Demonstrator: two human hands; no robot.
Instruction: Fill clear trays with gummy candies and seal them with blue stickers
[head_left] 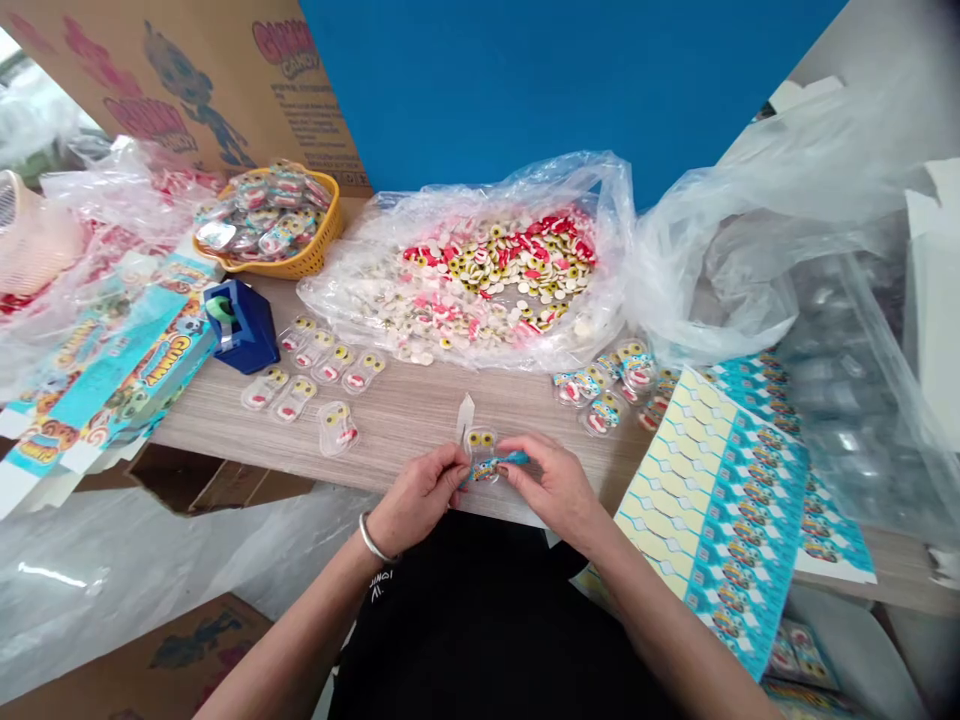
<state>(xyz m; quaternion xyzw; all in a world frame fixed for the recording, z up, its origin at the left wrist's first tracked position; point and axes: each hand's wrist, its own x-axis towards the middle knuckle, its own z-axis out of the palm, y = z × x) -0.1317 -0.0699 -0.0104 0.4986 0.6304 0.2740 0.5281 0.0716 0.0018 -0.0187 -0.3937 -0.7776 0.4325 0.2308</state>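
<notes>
At the table's front edge, a small clear plastic candy pack [481, 440] with two yellow eye-shaped gummies lies between my hands. A blue printed label [487, 468] crosses its lower half. My left hand [421, 492], with a silver bangle at the wrist, pinches the left side of the label and pack. The fingers of my right hand [553, 488] are closed on the label's right end. A pale pointed strip [466, 412] sticks up beside my left fingertips; its kind is unclear. Left of it lies an unlabelled candy pack [339, 430].
A large clear bag [517, 270] of loose gummies lies behind. Several unlabelled packs and a blue tape dispenser [241, 326] are left; labelled packs [601, 412] and label sheets [697, 500] are right. A yellow basket [315, 250] holds finished-looking packs before a carton [225, 80].
</notes>
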